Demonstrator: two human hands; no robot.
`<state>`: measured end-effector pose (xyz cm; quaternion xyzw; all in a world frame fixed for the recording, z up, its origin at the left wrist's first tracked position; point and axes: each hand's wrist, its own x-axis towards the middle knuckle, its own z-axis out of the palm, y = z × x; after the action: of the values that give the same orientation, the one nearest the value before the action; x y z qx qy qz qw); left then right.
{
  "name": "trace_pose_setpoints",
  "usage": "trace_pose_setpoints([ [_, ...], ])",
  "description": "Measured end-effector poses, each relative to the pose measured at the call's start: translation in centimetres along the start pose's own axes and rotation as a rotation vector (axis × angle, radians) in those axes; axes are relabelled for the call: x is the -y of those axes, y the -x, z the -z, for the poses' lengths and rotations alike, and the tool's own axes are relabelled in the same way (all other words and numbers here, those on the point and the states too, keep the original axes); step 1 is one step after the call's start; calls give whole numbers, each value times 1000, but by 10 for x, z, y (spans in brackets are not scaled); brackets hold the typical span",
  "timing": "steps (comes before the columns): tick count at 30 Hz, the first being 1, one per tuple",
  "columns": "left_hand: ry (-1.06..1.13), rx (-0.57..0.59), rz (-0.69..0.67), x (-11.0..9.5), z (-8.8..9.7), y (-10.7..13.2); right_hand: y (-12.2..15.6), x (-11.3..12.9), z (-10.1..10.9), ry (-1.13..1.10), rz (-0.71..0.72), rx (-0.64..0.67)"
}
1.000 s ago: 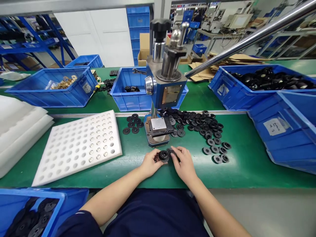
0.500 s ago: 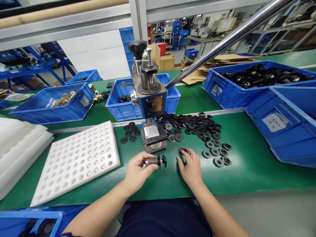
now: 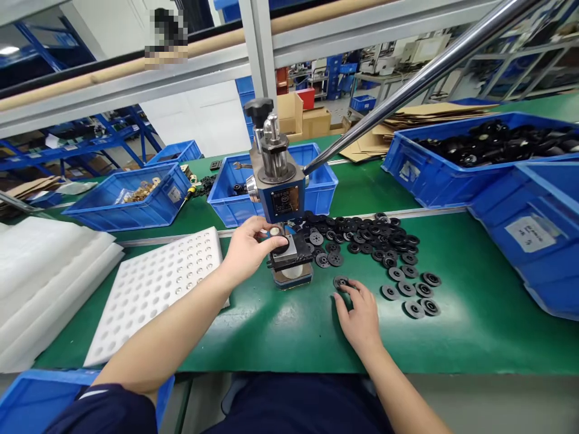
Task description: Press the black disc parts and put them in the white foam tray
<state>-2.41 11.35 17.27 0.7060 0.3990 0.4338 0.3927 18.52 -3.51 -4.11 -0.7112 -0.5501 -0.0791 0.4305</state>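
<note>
My left hand (image 3: 246, 250) is closed around a small dark cylinder (image 3: 281, 245) with a pale round end facing up. It holds the part upright at the metal block (image 3: 292, 247) of a hand press (image 3: 283, 193), under the ram. The black discs seen on the part earlier are hidden now. My right hand (image 3: 360, 313) lies low on the green table, its thumb and fingertips at the edge of a black disc (image 3: 340, 281). Several loose black discs (image 3: 406, 289) lie to its right, and a larger heap (image 3: 362, 232) spreads behind.
A white foam tray (image 3: 154, 283) with round holes, some filled, lies at left beside stacked foam sheets (image 3: 49, 283). Blue bins (image 3: 520, 235) stand at right and behind the press. The press's long steel lever (image 3: 407, 90) slants up to the right.
My left hand has moved forward and up to the press, turning the cylinder from lying sideways to upright. My right hand stays at the same black disc. The view has tilted up.
</note>
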Motion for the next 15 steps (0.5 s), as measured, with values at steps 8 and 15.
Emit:
trace_pose_setpoints([
  [8,97,163,88,8,-2,5,1,1,-1,-42,-35,-4],
  [15,57,131,30,7,-11,11,-42,24,34,-230,-132,-59],
])
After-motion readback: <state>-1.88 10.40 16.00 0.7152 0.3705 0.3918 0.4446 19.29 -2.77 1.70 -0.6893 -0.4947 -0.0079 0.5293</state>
